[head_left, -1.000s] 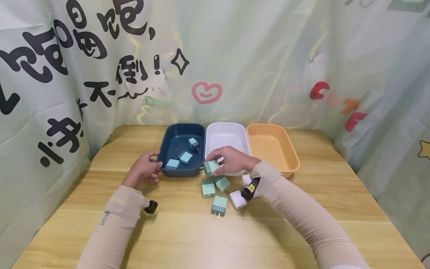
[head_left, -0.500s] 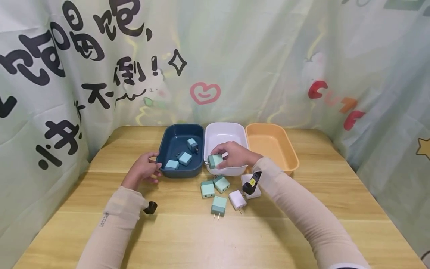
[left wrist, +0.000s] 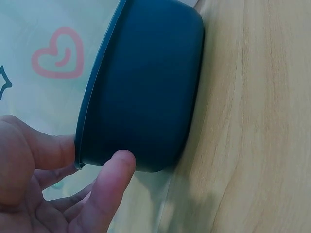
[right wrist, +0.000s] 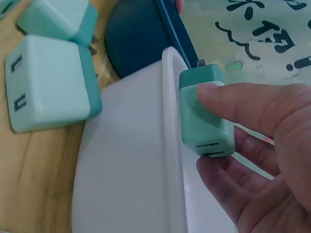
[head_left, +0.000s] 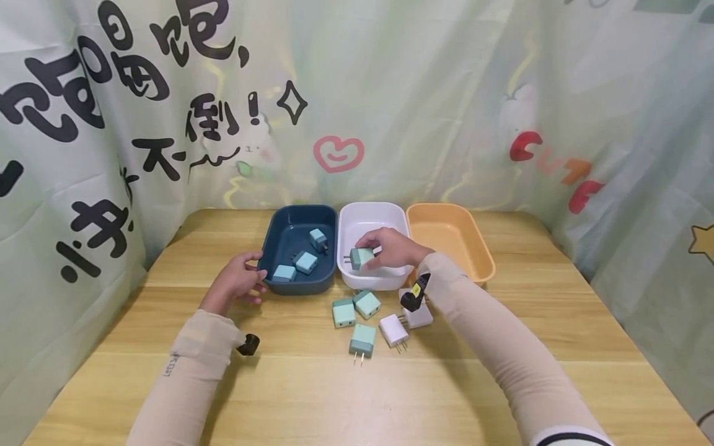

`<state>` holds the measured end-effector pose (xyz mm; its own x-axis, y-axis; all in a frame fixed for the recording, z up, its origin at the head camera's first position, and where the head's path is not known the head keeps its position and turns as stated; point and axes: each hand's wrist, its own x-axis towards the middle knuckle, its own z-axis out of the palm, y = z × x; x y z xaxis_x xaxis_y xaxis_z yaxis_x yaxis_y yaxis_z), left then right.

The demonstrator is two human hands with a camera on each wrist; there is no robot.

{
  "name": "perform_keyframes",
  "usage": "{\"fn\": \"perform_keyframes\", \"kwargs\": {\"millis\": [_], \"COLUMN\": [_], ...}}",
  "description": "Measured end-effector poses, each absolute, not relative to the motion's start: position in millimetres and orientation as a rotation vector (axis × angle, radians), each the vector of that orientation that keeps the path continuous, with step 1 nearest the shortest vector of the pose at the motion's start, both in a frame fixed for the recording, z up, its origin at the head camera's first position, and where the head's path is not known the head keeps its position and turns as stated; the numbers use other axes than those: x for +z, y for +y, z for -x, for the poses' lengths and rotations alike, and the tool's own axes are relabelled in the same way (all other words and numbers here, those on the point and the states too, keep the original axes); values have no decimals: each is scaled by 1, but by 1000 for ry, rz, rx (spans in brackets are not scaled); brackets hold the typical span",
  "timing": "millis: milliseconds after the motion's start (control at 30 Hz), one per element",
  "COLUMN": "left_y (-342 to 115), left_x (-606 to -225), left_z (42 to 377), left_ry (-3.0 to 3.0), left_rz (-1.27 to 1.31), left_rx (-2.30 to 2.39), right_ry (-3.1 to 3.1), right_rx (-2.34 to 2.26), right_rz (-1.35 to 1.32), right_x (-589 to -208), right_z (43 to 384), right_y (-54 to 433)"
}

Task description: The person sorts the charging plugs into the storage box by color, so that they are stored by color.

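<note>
My right hand (head_left: pixel 387 248) pinches a light green two-pronged charger plug (head_left: pixel 361 258) over the white bin (head_left: pixel 372 284), prongs pointing left. In the right wrist view the thumb presses one side of the plug (right wrist: pixel 206 114), and fingers lie behind and under it. My left hand (head_left: pixel 237 282) holds the dark blue bin (head_left: pixel 301 287) at its near left corner; in the left wrist view one fingertip (left wrist: pixel 124 158) touches its outer wall. Several light green plugs (head_left: pixel 305 262) lie inside the blue bin. More green plugs (head_left: pixel 362 341) and several white plugs (head_left: pixel 393 331) lie on the table before the bins.
An orange bin (head_left: pixel 446 235) stands at the right end of the row, against the white one. The wooden table (head_left: pixel 290 396) runs back to a printed curtain (head_left: pixel 390 111). A black wrist camera (head_left: pixel 413 300) partly covers the white plugs.
My right hand has carried the green plug back and slightly right, from the white bin's near edge to over its inside. The left hand has stayed at the blue bin.
</note>
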<state>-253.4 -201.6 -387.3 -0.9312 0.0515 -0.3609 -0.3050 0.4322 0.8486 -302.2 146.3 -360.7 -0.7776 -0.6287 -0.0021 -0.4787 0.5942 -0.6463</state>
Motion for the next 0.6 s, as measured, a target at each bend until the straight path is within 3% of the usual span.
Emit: {"fn": "perform_keyframes", "kwargs": {"millis": [600], "left_y": [-200], "left_x": [-385], "left_z": [254], "left_ry": [2356], "left_rz": [245], "left_rx": [1502], "right_ry": [2644], "right_rx": [-954], "right_rz": [829], "right_x": [-368], "right_z": [323], "right_y": [156]}}
